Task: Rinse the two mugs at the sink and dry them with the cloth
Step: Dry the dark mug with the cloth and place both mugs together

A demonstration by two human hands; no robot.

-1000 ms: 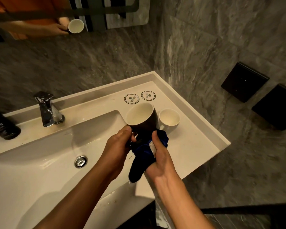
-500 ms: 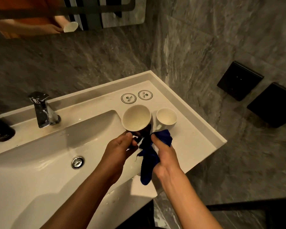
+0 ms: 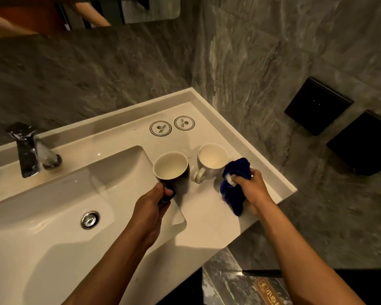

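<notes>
A dark mug (image 3: 174,172) with a white inside stands upright at the right edge of the basin, and my left hand (image 3: 151,205) grips its handle. Just to its right a white mug (image 3: 211,164) stands upright on the counter, handle toward me. My right hand (image 3: 251,190) is closed on a bunched dark blue cloth (image 3: 234,186), which rests on the counter beside the white mug. The cloth no longer touches the dark mug.
The white sink basin (image 3: 53,227) with its drain plug (image 3: 89,219) lies to the left, a chrome tap (image 3: 29,150) behind it. Two round coasters (image 3: 172,126) lie at the counter's back. Stone walls close in behind and right; the counter's front-right edge (image 3: 282,194) is near my right hand.
My right hand has pulled the cloth away from the dark mug and moved right, down onto the counter by the white mug. The dark mug has come down to the counter level.
</notes>
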